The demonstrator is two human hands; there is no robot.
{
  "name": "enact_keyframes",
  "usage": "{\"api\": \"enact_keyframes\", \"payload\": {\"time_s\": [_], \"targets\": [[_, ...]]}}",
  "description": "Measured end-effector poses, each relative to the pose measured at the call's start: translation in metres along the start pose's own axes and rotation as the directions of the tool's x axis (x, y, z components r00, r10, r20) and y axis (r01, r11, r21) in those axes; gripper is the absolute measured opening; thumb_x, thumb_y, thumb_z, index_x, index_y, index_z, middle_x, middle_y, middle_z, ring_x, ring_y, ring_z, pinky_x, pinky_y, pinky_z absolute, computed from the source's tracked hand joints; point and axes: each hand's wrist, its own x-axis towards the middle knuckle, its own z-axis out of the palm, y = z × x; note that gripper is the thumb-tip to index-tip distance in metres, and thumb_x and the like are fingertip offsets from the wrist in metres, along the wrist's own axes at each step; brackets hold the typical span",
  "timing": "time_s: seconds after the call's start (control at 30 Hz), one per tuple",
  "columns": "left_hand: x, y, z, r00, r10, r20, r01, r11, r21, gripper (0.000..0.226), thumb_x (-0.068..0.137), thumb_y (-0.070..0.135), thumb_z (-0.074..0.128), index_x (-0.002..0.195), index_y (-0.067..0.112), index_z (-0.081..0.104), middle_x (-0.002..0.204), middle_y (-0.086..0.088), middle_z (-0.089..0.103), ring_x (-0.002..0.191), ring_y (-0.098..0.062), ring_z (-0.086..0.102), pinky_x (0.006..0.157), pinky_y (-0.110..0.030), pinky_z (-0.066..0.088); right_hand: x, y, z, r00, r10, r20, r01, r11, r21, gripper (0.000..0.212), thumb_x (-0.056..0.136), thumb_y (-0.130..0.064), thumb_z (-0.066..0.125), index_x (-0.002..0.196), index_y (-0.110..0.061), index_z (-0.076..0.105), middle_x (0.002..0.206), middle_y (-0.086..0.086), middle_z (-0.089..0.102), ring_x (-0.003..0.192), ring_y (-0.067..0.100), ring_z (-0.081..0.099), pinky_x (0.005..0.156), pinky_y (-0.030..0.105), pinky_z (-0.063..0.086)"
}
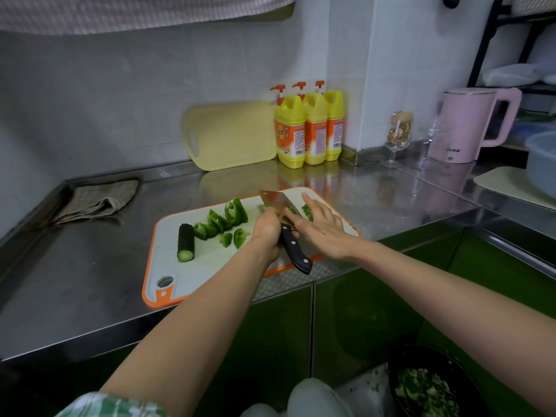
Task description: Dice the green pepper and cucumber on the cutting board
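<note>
Pepper chunks [222, 219], cucumber stub [185, 242] on board [168, 266]

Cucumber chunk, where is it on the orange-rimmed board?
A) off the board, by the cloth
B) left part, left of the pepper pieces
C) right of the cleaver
B: the cucumber chunk lies on the left part of the cutting board, left of the green pepper pieces and the cleaver.

Yellow bottles [316, 127] w/ orange labels, barcodes, txt unreadable, kettle [469, 124] print illegible
</note>
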Motion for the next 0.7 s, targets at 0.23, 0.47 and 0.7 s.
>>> {"api": "enact_keyframes", "payload": {"time_s": [0.23,0.47,0.7], "targets": [[0.007,0.0,-0.006,1.0,0.014,-0.016,-0.013,0.999,0.048,0.029,0.099,0.016,0.033,0.084,0.006,0.056,0.049,-0.004,0.058,0.031,-0.017,0.048,0.038,-0.019,0.041,0.02,0.009,-0.006,0.994,0.083,-0.067,-0.085,0.996,-0.026,0.051,0.103,-0.052,0.01,0.153,-0.043,0.011,0.162,-0.001,-0.018,0.148,0.019,-0.017,0.117,0.049,-0.004],[0.003,0.005,-0.01,1.0,0.012,-0.025,-0.008,0.989,0.145,0.02,0.098,0.016,0.034,0.082,0.01,0.044,0.062,-0.009,0.047,0.034,-0.02,0.048,0.035,-0.018,0.038,0.034,0.007,0.003,0.981,0.192,-0.039,-0.194,0.978,-0.077,0.057,0.104,-0.048,0.011,0.156,-0.027,0.018,0.163,0.001,-0.014,0.149,0.019,-0.015,0.117,0.047,-0.001],[0.008,0.003,-0.011,0.999,0.038,0.0,-0.038,0.987,0.157,0.025,0.098,0.016,0.031,0.095,0.003,0.052,0.063,-0.014,0.054,0.03,-0.02,0.047,0.035,-0.017,0.037,0.034,0.0,0.005,0.995,0.082,-0.054,-0.087,0.99,-0.11,0.054,0.104,-0.046,0.015,0.15,-0.023,0.033,0.163,-0.008,-0.007,0.149,0.016,-0.008,0.114,0.045,0.005]]}}
